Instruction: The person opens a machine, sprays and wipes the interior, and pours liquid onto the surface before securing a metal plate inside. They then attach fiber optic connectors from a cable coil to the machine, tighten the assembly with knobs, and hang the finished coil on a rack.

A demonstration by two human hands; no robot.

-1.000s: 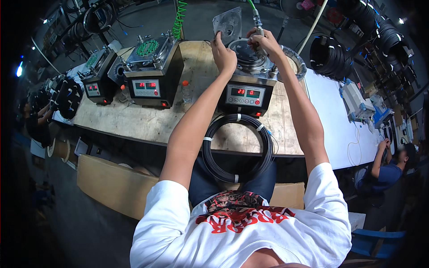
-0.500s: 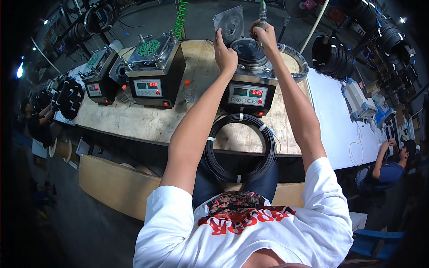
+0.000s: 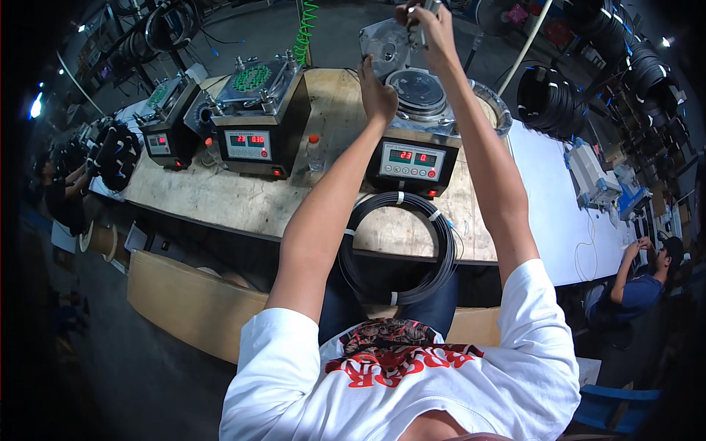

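A square metal plate [image 3: 373, 45] with a round centre stands tilted up behind a benchtop machine with a round platen [image 3: 414, 92]. My left hand [image 3: 379, 95] is closed at the plate's lower left edge, its fingertips partly hidden behind the wrist and palm. Above and behind the platen, my right hand [image 3: 435, 40] is closed round a slim metal air tool [image 3: 434, 7], whose upper end runs out of view. Small dark metal parts beside those fingers are too blurred to name. Below the platen, the machine's front panel [image 3: 412, 160] shows lit displays.
A coil of black cable [image 3: 353, 253] overhangs the bench's front edge by my lap. Two similar machines [image 3: 254, 140] and a small red-capped bottle [image 3: 315, 156] stand to the left. A clear-wrapped hose [image 3: 504, 110] curves behind the platen. At the right, a co-worker [image 3: 640, 287] sits at a white table.
My right hand has risen away from the platen with the tool, uncovering more of the platen. The front panel's display reading has changed. My left hand stays by the plate.
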